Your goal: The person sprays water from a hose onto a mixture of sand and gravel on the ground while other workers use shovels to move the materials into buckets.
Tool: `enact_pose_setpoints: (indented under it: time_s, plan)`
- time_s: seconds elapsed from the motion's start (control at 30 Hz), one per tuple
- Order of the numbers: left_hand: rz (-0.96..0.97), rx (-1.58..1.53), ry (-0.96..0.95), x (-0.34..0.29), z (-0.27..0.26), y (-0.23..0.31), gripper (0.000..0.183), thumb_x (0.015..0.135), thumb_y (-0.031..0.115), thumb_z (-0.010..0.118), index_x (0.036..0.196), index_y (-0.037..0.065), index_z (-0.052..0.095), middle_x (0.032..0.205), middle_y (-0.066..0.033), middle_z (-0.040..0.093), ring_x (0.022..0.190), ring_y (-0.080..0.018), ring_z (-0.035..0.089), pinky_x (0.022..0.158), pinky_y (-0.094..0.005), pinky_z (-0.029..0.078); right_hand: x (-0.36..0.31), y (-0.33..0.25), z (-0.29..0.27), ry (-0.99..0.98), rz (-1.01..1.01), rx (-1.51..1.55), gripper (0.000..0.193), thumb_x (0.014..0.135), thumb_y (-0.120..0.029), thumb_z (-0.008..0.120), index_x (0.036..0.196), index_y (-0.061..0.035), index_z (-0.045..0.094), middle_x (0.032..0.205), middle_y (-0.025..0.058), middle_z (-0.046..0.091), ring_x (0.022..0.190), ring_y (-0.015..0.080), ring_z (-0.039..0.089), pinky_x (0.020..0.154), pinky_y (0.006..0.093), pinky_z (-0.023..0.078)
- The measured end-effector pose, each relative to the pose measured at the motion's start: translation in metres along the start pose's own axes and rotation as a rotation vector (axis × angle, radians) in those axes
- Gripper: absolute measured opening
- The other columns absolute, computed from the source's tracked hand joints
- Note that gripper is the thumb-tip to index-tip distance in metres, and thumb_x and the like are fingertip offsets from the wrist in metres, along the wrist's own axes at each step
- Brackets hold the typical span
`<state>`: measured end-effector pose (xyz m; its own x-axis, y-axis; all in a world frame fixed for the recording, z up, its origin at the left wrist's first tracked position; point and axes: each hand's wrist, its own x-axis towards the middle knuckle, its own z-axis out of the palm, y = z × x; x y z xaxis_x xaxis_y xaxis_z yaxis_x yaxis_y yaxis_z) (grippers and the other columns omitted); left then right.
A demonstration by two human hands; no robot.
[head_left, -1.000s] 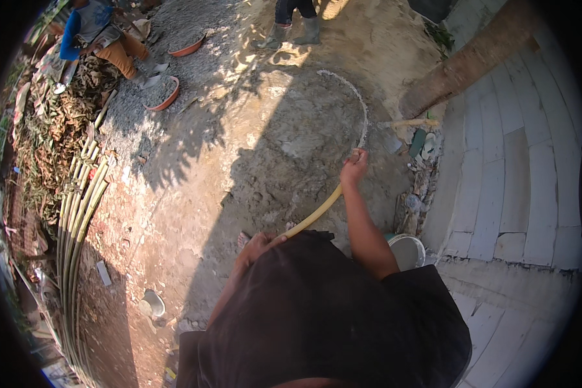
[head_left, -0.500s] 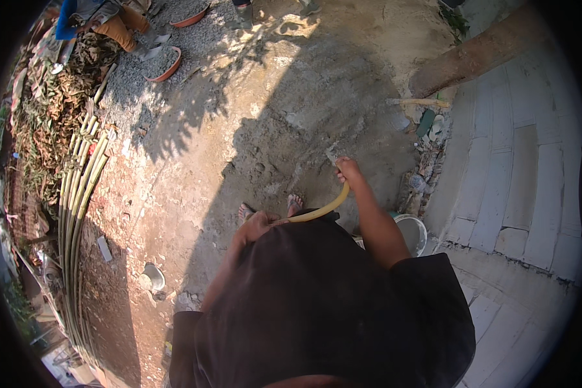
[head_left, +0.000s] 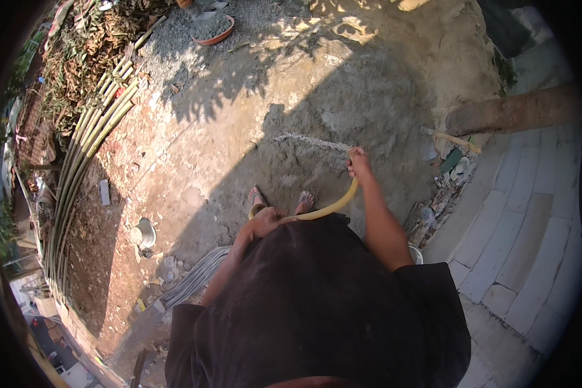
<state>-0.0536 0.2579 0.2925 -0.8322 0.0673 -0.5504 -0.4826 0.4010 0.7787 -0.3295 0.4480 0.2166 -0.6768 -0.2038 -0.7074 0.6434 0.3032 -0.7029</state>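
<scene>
Water jet (head_left: 310, 140): swung to the left since the first frame, where it was arced far forward; only a short burst was shown half a second ago, and now a thin stream is thrown leftward from the right hand (head_left: 359, 161) over the ground.
View: turned meanwhile, so the booted legs seen earlier at the top have been lost from sight.
Yellow hose (head_left: 333, 208): held in front of the black shirt (head_left: 317, 297), bent in a curve between both hands, above the near edge of the grey muddy patch (head_left: 375, 110).
Right grip: fingers clenched round the hose's outlet end, from which the stream is let out.
Left grip: the hose is grasped by the left hand (head_left: 267, 222), close against the shirt front.
Feet (head_left: 305, 202): planted on the ground just beyond the hose, partly covered by the left hand and shirt.
Ground, left edge: lined by long bamboo poles (head_left: 94, 142), laid side by side below a heap of dry leaves (head_left: 119, 39).
Ground, far left corner: an orange-rimmed pan (head_left: 215, 40) is set on grey gravel.
Ground, near left: a small pail (head_left: 147, 234) is seen, well apart from the hose.
Ground, right edge: bordered by pale grey blocks (head_left: 530, 239); a thick brown trunk (head_left: 511, 113) is seen near their far end.
Bucket (head_left: 418, 255): mostly hidden behind the right arm.
</scene>
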Motion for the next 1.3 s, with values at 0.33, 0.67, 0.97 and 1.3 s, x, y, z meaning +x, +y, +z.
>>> enact_pose_setpoints:
  time_s: [0.33, 0.67, 0.97, 1.3]
  plan:
    - [-0.054, -0.078, 0.022, 0.021, 0.0, 0.011, 0.056, 0.085, 0.056, 0.057, 0.087, 0.001, 0.07, 0.065, -0.0108, 0.063, 0.065, -0.0197, 0.061, 0.063, -0.0376, 0.045, -0.004, -0.055, -0.008, 0.436, -0.604, 0.043, 0.018, 0.097, -0.024, 0.042, 0.101, -0.0088, 0.05, 0.066, 0.0021, 0.049, 0.046, 0.0105, 0.043, 0.036, 0.0289, 0.033]
    - [-0.054, -0.061, 0.018, 0.024, -0.003, 0.023, 0.059, 0.084, 0.058, 0.057, 0.085, 0.001, 0.07, 0.064, -0.0124, 0.063, 0.064, -0.021, 0.061, 0.062, -0.0378, 0.046, -0.009, -0.065, -0.014, 0.529, -0.766, -0.035, 0.02, 0.097, -0.022, 0.043, 0.101, -0.0063, 0.054, 0.064, 0.0034, 0.051, 0.053, 0.0118, 0.048, 0.05, 0.0298, 0.039]
    - [-0.06, -0.12, 0.029, 0.021, -0.002, 0.016, 0.054, 0.085, 0.055, 0.059, 0.09, 0.002, 0.071, 0.067, -0.0109, 0.064, 0.065, -0.0175, 0.06, 0.062, -0.0362, 0.045, -0.016, -0.086, 0.012, 0.334, -0.826, -0.171, 0.022, 0.098, -0.029, 0.044, 0.102, -0.0094, 0.055, 0.06, 0.0012, 0.05, 0.048, 0.0095, 0.046, 0.045, 0.0286, 0.037]
    - [-0.045, -0.179, 0.008, 0.013, 0.001, 0.013, 0.051, 0.086, 0.05, 0.06, 0.089, 0.001, 0.07, 0.066, -0.009, 0.063, 0.064, -0.0161, 0.057, 0.061, -0.0341, 0.044, -0.029, -0.099, 0.029, -0.059, -0.609, -0.422, 0.019, 0.093, -0.019, 0.046, 0.102, -0.0053, 0.056, 0.064, 0.0054, 0.054, 0.058, 0.0148, 0.053, 0.055, 0.0331, 0.043]
